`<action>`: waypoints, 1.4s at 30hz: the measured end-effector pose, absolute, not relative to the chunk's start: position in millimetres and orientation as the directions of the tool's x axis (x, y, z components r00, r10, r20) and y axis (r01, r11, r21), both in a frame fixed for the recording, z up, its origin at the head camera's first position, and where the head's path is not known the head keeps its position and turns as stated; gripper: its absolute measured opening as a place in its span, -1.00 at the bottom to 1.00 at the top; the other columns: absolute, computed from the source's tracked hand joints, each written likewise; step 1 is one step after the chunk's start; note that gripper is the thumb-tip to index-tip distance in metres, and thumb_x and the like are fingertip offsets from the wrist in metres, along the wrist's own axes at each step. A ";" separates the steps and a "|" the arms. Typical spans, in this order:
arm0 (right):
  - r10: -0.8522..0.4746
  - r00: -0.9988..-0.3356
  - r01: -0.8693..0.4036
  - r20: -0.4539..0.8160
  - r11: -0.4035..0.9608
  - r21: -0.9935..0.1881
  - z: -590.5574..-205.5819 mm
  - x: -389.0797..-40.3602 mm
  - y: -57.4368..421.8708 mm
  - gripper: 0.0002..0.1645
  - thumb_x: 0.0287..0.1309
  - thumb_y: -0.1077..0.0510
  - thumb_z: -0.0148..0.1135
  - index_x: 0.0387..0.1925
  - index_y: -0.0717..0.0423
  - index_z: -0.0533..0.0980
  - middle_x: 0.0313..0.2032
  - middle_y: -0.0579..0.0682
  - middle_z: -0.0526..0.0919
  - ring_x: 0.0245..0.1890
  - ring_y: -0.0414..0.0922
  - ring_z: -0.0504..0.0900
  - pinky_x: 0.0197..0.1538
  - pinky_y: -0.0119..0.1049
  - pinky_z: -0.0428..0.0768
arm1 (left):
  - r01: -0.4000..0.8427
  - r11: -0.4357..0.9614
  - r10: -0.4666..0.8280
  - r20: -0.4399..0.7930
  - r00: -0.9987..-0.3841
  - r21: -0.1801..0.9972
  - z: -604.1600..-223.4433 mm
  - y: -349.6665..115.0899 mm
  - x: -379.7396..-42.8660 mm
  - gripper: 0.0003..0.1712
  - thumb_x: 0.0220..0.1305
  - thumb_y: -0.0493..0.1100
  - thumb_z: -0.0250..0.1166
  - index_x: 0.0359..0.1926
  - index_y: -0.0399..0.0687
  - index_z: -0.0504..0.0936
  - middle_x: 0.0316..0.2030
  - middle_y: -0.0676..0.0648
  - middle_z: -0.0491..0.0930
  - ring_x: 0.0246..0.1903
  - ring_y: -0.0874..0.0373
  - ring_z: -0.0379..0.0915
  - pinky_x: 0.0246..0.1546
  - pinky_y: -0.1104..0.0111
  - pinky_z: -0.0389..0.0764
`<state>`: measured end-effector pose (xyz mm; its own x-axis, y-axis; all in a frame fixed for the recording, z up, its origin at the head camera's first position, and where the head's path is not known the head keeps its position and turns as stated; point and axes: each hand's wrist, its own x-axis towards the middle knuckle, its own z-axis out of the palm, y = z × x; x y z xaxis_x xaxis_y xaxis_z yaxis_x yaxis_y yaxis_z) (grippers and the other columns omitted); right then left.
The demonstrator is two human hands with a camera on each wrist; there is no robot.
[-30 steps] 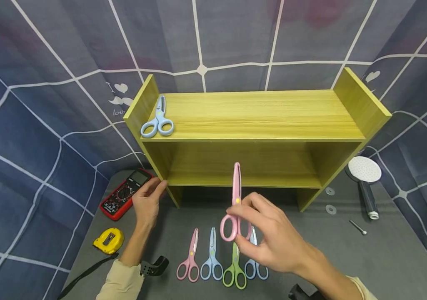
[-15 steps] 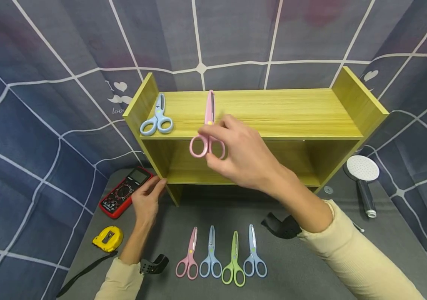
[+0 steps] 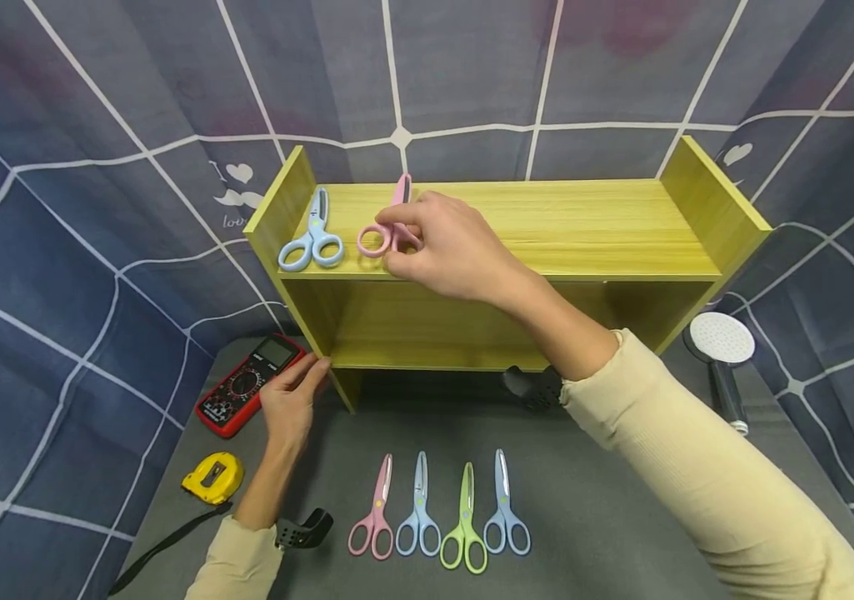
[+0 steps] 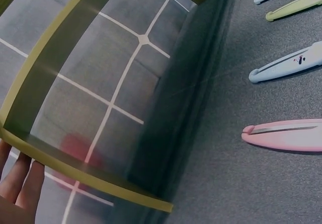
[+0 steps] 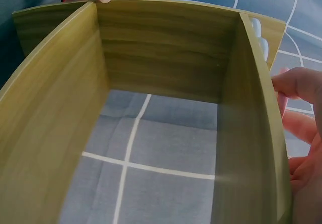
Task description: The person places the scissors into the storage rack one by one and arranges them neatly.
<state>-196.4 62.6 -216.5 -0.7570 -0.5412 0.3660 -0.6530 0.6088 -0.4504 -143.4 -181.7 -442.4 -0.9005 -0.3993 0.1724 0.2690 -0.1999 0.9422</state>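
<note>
My right hand [image 3: 452,246] pinches a pair of pink scissors [image 3: 402,190] at its handles, low over the upper board of a yellow wooden shelf [image 3: 531,237]. The blades point toward the back. To their left, a pair of light blue scissors [image 3: 317,230] lies on the same board, beside the side panel. My left hand [image 3: 290,408] rests its fingertips against the shelf's lower left edge; in the left wrist view its straight fingers [image 4: 31,183] touch the outer side. In the right wrist view the shelf hides part of the right hand and the pink scissors.
In front of the shelf lie pink scissors [image 3: 376,517], blue scissors [image 3: 419,512], green scissors [image 3: 465,525] and more blue scissors [image 3: 503,510] in a row. A red multimeter [image 3: 248,385] and yellow tape measure [image 3: 213,477] sit left. At right is a shower head [image 3: 722,340].
My right hand has carried the pink scissors up and left from above the row to the upper board, near the blue pair. The left hand has stayed at the shelf's edge.
</note>
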 end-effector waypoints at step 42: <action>-0.443 -0.791 -0.600 0.423 0.699 -0.390 -226.9 -186.1 55.7 -0.49 0.17 -0.16 0.38 0.08 -0.04 0.60 -0.26 -0.08 0.51 -0.34 -0.17 0.43 -0.40 -0.29 0.45 | 0.268 -0.161 -0.400 0.186 -0.898 0.950 -443.1 -182.0 -142.6 -0.70 0.15 -0.49 0.38 -0.08 -0.62 0.62 -0.35 -0.03 0.73 -0.34 0.17 0.69 -0.23 0.27 0.71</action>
<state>-186.1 55.7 -226.9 -0.7906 -0.4429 0.4228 -0.5998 0.6988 -0.3898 -142.6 -182.0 -443.1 -0.8976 -0.3997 0.1858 0.2682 -0.1609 0.9498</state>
